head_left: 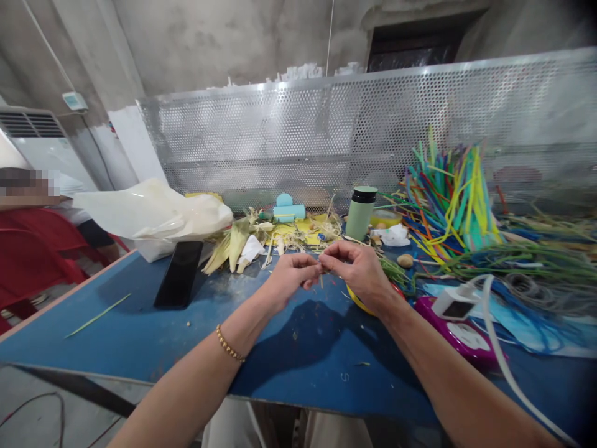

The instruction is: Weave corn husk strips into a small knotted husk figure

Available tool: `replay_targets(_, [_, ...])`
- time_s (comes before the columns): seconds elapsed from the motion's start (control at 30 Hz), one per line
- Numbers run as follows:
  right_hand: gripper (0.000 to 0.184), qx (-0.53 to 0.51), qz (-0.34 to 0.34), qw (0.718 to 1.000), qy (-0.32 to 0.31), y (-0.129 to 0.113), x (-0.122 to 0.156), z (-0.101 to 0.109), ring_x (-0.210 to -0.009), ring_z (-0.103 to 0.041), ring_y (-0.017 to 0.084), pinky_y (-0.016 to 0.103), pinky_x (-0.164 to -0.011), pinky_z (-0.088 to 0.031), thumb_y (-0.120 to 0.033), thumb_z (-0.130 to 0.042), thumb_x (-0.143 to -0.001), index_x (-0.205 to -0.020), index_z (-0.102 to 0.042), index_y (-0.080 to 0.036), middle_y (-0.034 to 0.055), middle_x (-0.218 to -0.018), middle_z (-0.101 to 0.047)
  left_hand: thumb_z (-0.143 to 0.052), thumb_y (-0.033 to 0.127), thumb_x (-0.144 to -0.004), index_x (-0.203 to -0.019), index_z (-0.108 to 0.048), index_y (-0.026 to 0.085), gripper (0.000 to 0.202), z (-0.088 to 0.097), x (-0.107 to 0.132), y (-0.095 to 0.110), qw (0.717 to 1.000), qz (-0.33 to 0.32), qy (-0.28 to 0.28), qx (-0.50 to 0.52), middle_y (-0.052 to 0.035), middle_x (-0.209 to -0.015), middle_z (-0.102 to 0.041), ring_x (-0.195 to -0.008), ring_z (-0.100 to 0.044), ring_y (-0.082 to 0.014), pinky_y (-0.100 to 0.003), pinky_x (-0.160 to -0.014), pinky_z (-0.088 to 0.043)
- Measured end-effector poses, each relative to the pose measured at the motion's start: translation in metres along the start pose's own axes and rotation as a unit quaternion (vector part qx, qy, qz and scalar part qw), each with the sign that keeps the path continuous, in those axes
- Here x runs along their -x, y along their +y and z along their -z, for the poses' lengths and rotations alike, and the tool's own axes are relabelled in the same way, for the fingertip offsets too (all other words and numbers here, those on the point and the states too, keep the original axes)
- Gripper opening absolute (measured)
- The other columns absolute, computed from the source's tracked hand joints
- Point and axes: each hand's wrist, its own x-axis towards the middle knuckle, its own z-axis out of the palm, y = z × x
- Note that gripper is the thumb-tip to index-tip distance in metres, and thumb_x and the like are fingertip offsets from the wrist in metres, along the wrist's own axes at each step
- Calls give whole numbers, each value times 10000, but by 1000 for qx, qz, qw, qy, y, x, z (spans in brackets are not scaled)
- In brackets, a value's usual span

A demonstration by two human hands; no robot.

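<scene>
Bare forearms cross a blue counter; left hand and right hand meet above it, fingertips pinching a tiny, unidentifiable scrap between them, probably for finer control.

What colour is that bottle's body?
The bottle's body is pale green, seen in the head view.

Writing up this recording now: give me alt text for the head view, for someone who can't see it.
A person's left hand and right hand come together, fingertips pinched, above a blue table; anything between them is too small to identify. Beyond are a green bottle and colorful strips, with a black phone at left.
</scene>
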Motion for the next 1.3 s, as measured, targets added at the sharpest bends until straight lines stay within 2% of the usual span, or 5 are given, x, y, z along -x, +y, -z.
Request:
replay_targets(0.23, [176,26,21,999,21,7,-3,-2,-599,-491,118,264,-575,-397,-319,-650,-765,-722,-584,-162,-7,-650,-568,-720,207,-631,-665,-618,106,148,-5,0,-2,995,19,24,95,10,-571,-508,-499,-388,-56,-231,-507,-233])
replay_targets(0.43, [155,91,33,994,42,10,-2,-5,-612,-492,133,277,-587,-383,-299,-611,-793,-721,-579,-165,7,-666,-580,-697,177,-615,-651,-614,107,114,-6,0,-2,995,18,17,92,24,-540,-485,-479,-358,-48,-233,-501,-203])
replay_targets(1.0, [153,77,40,991,97,13,-1,-13,-587,-489,129,274,-579,-384,-294,-593,-772,-687,-573,-168,-2,-633,-563,-670,151,-606,-598,-601,112,80,-7,-1,-6,997,11,22,80,36,-478,-453,-455,-327,-46,-236,-492,-189])
replay_targets(1.17, [182,62,12,996,62,20,-7,-7,-595,-490,131,282,-588,-397,-330,-620,-764,-707,-588,-160,3,-651,-572,-716,228,-645,-623,-595,111,169,-5,-3,-8,997,22,23,69,19,-529,-494,-476,-382,-54,-231,-498,-234])
replay_targets(1.3, [209,70,25,995,66,18,-9,-2,-589,-495,130,279,-579,-396,-360,-624,-782,-727,-598,-160,2,-653,-577,-719,395,-714,-698,-619,101,312,2,-3,-5,997,33,-39,59,-38,-653,-595,-538,-471,-80,-248,-562,-342])
